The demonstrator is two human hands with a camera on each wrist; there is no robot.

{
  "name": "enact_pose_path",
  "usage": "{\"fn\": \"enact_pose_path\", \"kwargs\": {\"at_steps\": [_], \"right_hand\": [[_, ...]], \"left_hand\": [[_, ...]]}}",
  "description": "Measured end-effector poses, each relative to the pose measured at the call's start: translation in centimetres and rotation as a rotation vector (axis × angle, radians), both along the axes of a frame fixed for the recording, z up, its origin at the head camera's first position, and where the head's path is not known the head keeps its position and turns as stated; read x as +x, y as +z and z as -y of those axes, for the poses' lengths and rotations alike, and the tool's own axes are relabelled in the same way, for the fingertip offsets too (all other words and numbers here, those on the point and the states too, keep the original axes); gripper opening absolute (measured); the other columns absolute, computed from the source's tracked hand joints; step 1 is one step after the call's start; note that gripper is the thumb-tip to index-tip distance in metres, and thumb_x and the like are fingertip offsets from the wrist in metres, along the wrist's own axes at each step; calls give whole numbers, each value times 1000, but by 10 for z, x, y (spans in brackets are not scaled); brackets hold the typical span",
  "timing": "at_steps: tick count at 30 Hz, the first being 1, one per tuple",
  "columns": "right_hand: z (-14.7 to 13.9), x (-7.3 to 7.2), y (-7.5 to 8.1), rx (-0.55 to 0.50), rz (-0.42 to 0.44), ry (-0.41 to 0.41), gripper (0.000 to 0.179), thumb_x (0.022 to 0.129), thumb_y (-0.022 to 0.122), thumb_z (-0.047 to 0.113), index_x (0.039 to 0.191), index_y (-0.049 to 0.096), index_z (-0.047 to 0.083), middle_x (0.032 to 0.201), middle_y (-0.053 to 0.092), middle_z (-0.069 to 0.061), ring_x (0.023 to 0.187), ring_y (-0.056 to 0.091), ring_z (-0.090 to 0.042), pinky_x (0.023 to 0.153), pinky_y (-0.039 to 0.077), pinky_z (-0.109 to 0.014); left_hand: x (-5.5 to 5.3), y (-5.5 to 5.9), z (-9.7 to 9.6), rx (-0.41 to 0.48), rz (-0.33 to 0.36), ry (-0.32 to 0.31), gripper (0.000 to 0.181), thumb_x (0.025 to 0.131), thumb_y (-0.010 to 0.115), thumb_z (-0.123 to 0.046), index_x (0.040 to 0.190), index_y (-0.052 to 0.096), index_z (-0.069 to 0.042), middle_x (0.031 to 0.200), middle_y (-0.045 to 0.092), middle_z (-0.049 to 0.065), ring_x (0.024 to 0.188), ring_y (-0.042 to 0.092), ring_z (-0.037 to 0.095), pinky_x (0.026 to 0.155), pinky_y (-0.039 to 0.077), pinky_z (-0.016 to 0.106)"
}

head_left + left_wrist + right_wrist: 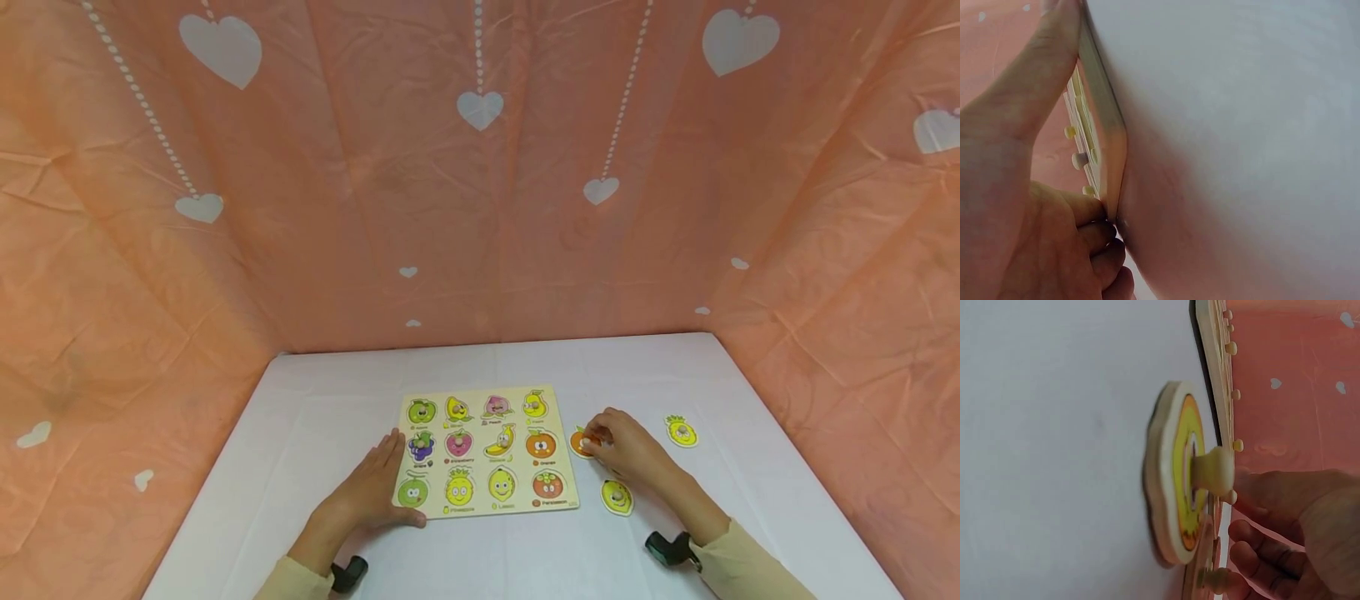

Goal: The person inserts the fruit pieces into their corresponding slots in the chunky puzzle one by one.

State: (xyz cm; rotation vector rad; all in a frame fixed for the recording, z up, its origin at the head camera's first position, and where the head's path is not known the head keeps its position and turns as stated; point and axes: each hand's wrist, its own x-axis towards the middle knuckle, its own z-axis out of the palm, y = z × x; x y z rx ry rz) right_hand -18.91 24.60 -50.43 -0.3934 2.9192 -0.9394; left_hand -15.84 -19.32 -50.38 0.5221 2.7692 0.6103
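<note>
The white table (330, 400) shows on all sides of my flat, cream wooden fruit board (478, 418), which is longer from left to right. My spread left hand (367, 492) touches its left edge. Just past its right edge, my right hand (628, 450) pinches a round orange wooden fruit piece (576, 444).

Pale beige sleeves (753, 568) and black, rounded wrist devices (669, 549) accompany bare hands (372, 486).

Booth (112, 333) of heart-print cloth (540, 250)
</note>
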Motion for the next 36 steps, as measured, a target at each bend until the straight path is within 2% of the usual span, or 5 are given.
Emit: {"fn": "enact_pose_path", "kwargs": {"at_steps": [7,24,31,36], "right_hand": [[-1,1,-2,6,9,-5,12,95,84,19,99,74,13,92,60,3,85,53,-15,75,49,-32],[-1,-5,-7,5,-2,-5,11,95,83,16,94,72,14,89,59,5,83,54,-13,73,49,-30],[-1,-7,-4,2,-8,-12,11,94,84,16,94,73,13,88,59,4,82,53,-13,71,48,-29],[1,-9,0,-10,-23,-8,11,95,84,17,95,74,13,90,60,4,84,54,-14,73,49,-30]], "left_hand": [[1,1,-1,-29,8,12,141,69,98,-54,161,20,19,172,18,37,161,20,50,133,20,59],[0,-2,0,-38,7,21,140,69,98,-54,162,21,18,173,18,35,162,19,48,133,20,58],[1,1,-1,-20,22,25,141,69,98,-53,162,20,18,173,17,35,162,19,48,133,20,59],[1,-3,2,7,6,7,143,68,98,-56,161,19,19,172,16,37,160,18,52,132,19,62]]}}
